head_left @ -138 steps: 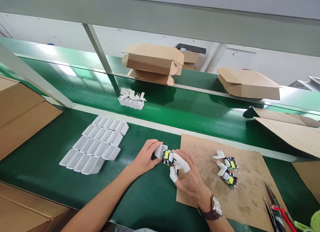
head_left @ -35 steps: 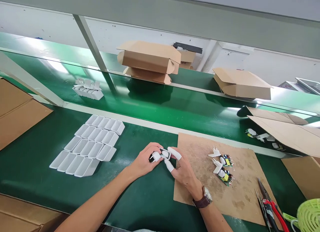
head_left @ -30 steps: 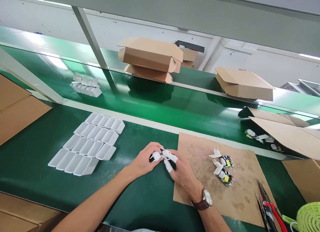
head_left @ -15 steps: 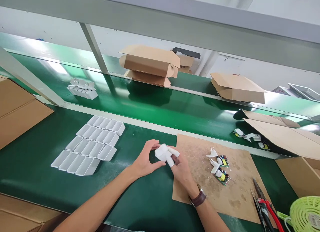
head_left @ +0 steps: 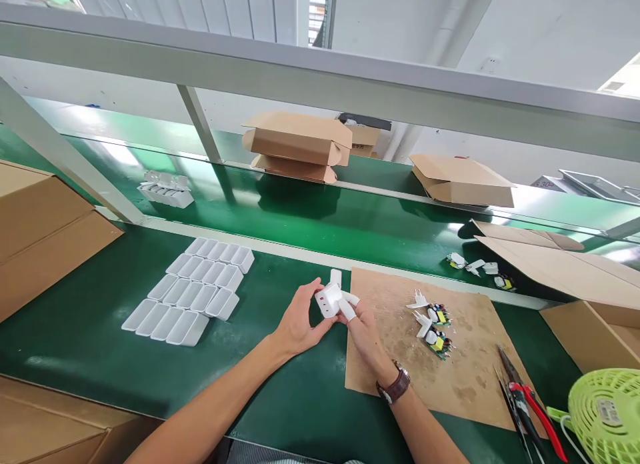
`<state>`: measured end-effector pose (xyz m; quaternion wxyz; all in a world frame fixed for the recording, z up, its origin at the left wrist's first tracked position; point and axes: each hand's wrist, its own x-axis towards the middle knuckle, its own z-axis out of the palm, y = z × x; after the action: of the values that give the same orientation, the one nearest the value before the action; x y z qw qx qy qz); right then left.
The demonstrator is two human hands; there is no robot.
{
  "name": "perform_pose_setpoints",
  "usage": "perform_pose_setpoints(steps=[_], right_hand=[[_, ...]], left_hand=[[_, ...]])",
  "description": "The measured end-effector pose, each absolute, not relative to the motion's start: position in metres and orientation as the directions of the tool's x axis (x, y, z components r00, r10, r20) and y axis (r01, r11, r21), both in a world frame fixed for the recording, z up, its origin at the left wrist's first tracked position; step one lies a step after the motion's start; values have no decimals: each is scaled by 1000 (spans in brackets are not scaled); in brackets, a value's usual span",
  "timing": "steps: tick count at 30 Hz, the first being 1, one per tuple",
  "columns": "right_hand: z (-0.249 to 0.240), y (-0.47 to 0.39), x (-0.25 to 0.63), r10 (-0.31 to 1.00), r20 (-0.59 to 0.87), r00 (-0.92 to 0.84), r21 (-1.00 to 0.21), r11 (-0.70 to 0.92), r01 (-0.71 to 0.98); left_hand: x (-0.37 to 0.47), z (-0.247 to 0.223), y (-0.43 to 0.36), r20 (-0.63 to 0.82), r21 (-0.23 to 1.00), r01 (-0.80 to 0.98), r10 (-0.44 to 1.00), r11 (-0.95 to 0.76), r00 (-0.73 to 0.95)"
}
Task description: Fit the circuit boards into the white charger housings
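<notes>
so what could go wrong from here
The white housing sits between the fingertips of the left hand and right hand, so it might slip. The two circuit boards lie bare on the cardboard sheet, near the pliers; a knock could damage their exposed parts.

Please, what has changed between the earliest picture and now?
The circuit board is no longer visible between the hands; the right hand now holds a white adapter. White casings on the belt moved left; other boards appeared at right. The empty housings and two cardboard-sheet boards stayed.
</notes>
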<state>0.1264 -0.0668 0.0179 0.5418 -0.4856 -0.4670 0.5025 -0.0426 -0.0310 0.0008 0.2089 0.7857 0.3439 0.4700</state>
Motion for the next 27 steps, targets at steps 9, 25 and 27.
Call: perform_pose_setpoints(steps=[9,25,27], right_hand=[[10,-53,173,941,338,33,-515,156,843],[11,-57,171,983,180,-35,-349,97,932],[18,-56,173,985,165,-40,-349,96,932]], left_hand=[[-39,1,7,288,830,410,920,-378,266],[-14,-9,42,148,884,335,875,-326,461],[-25,-20,37,202,868,331,872,-370,446]])
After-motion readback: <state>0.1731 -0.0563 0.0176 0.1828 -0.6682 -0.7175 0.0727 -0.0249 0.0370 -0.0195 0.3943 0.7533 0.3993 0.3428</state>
